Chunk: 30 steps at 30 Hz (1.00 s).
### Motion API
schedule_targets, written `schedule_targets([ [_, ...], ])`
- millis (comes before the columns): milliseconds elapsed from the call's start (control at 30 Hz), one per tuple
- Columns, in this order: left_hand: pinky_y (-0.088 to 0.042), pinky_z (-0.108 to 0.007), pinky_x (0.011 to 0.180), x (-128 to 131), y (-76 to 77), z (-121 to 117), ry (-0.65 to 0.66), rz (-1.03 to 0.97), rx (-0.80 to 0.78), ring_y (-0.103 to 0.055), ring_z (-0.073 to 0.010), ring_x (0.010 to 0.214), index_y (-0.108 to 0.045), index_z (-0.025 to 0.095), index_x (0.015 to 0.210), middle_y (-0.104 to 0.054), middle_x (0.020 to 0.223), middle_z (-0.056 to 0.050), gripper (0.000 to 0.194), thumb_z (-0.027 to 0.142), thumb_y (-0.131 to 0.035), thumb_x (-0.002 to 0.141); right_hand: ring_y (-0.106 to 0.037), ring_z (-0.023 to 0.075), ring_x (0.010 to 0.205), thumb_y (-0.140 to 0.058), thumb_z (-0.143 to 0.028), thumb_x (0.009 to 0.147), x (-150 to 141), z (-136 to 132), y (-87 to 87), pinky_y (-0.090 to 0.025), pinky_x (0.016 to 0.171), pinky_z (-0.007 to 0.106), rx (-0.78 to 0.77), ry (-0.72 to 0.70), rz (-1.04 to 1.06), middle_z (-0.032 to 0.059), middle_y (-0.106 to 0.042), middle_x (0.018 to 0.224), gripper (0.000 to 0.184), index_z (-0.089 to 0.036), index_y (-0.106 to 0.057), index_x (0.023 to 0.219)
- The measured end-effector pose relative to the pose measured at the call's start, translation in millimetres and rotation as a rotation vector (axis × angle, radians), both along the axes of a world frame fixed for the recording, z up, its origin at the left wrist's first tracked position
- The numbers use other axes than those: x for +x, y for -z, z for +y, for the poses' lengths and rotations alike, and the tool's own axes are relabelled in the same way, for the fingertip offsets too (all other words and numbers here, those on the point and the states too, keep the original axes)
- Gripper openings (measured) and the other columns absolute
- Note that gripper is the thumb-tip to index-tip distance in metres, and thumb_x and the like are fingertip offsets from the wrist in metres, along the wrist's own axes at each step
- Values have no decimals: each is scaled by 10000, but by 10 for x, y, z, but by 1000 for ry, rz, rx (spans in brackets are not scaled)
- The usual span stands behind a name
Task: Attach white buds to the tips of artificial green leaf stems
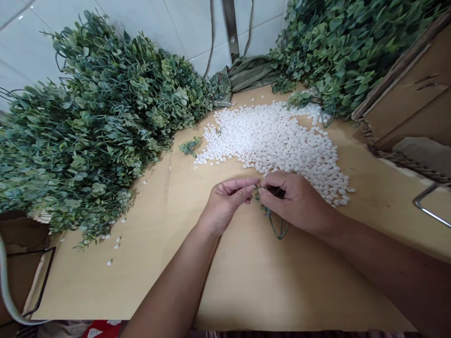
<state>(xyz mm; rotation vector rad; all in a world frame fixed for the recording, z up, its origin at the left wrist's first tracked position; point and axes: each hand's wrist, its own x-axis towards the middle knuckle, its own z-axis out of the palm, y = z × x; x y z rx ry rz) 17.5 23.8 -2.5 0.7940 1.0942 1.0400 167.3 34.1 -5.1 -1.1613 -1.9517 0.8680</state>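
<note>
Hands together, fingertips meeting over counter (169,277); forearms angled inward from lower edge. Green plant sprig (279,230) pinched between left hand (229,202) and right hand (296,199), stem loop hanging below right palm, just nearside of white beads (275,136).

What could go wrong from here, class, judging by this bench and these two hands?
The left hand and right hand pinch a small part of the green sprig at their fingertips; it might slip. The right hand is close to the white pieces, so a sweep could scatter them. The left foliage pile might slump over its stray pieces.
</note>
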Motion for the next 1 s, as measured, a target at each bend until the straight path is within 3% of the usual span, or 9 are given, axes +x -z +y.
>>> schedule_targets([
  [333,-415,-201,551,42,-8,8,20,71,29,-505,-64,531,-738,153,709,-676,613,-8,159,191,-769,558,-391,115,517,-443,-202,723,-18,-12,47,-280,503,244,14,12,-73,-13,-404,499,221,-173,-454,505],
  [500,-432,-208,565,31,18,21,33,-2,59,-532,-71,549,-733,170,769,-668,632,-1,202,249,-764,586,-399,106,515,-442,-215,757,-20,6,25,-291,492,233,-38,-8,20,-17,-436,521,219,-168,-498,551],
  [667,-451,-207,573,-23,72,77,-27,-113,87,-545,-66,572,-712,168,801,-635,689,4,257,323,-752,600,-408,98,493,-525,-310,755,20,32,-45,-315,459,219,-314,-29,276,-25,-466,528,214,-167,-537,596],
  [833,-452,-203,589,-54,108,120,-12,-138,137,-540,-59,563,-705,154,776,-618,656,11,256,320,-760,590,-535,120,553,-661,-365,672,66,28,-155,-442,545,231,-694,21,725,-1,-567,603,207,-180,-572,650],
  [1000,-445,-196,571,-56,130,122,-19,-162,167,-543,-60,555,-706,153,758,-619,647,11,245,317,-762,586,-585,139,585,-581,-268,726,94,-15,-276,-495,619,289,-810,110,968,8,-596,665,84,-199,-607,686],
])
